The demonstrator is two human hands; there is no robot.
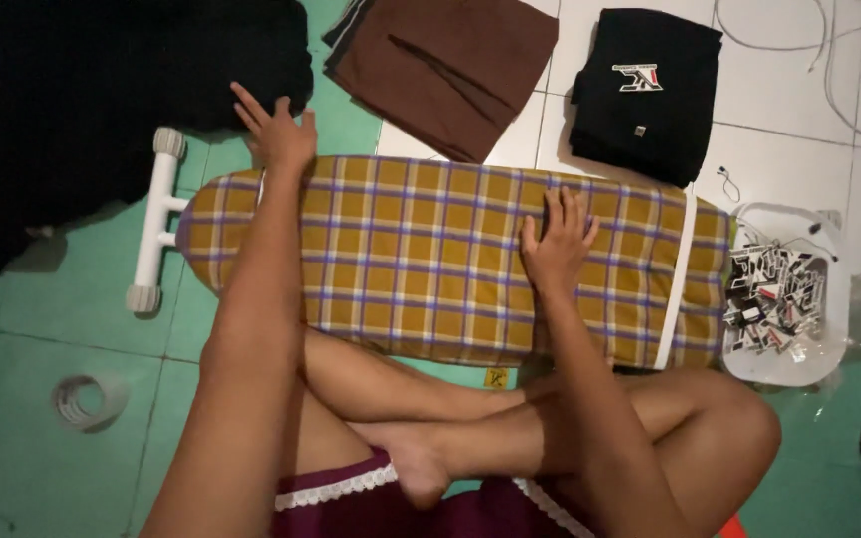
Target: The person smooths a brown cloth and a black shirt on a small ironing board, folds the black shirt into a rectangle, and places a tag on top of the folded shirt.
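Note:
A low ironing board [421,259] with a yellow, purple and white plaid cover lies across the floor in front of my crossed legs. My left hand [277,134] reaches past the board's far edge at its left end, fingers spread, holding nothing, close to a pile of black cloth [102,90]. My right hand [556,244] rests flat and open on the plaid cover, right of the middle. A white band [678,269] wraps the board near its right end.
A folded brown garment [445,70] and a folded black garment [650,90] lie beyond the board. A clear plastic container [779,299] of small black and white pieces sits at the right end. The board's white leg [156,219] sticks out left; a tape roll [87,399] lies on the green floor.

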